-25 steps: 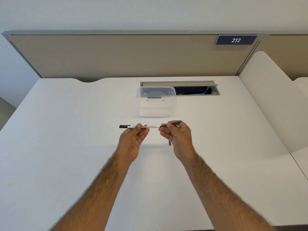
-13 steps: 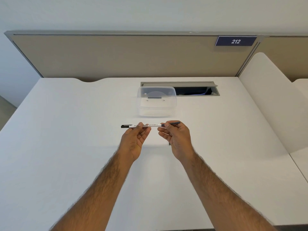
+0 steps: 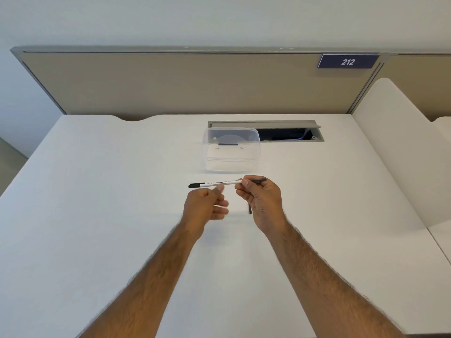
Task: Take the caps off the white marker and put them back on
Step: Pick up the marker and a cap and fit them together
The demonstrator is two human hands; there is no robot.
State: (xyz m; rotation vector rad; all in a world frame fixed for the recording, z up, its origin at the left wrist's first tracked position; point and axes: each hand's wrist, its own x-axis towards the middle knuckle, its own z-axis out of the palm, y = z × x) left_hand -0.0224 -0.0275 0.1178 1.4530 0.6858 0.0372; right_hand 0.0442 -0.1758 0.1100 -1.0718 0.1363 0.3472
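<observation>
My right hand (image 3: 264, 203) held the white marker (image 3: 220, 183) level above the table (image 3: 97, 215), its grip pinched on the barrel toward the three o'clock end. The black cap (image 3: 196, 185) at the nine o'clock end was on. My left hand (image 3: 203, 207) hung just below the barrel, blurred, fingers loosely spread and holding nothing. A small dark piece (image 3: 250, 209) lay on the table at six o'clock from my right grip, likely the other cap, though I could not be sure. I judged one cap was off; next called for pinching the nine o'clock cap and pulling straight along the barrel. A clear container (image 3: 231, 150) stood at twelve o'clock.
</observation>
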